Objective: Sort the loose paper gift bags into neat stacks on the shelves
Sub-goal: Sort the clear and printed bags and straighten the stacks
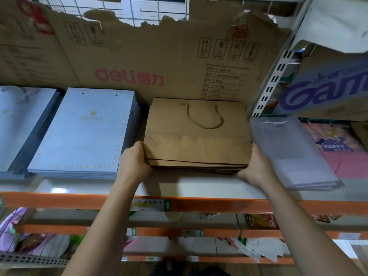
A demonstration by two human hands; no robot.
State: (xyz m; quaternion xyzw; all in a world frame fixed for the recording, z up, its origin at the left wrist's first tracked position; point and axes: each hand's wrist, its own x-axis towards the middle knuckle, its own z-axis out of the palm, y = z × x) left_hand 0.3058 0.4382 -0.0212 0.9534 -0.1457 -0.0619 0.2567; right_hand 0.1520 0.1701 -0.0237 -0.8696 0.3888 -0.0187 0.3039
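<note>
A stack of flat brown kraft paper bags [197, 136] lies on the white shelf [199, 188], the top bag's rope handle showing. My left hand [134, 161] grips the stack's near left corner. My right hand [256, 166] grips the near right corner. Left of it lies a stack of pale blue "PRINCE" bags [85, 134], and further left another blue stack [22, 126]. To the right sits a slanted stack of translucent grey bags [290, 152], partly over pink "HAPPY" bags [338, 148].
Torn deli cardboard [139, 62] lines the shelf back. A white slotted upright [272, 80] stands at the right, with a purple-lettered bag [326, 90] beyond. The orange shelf edge [59, 200] runs along the front; lower shelves hold mixed goods.
</note>
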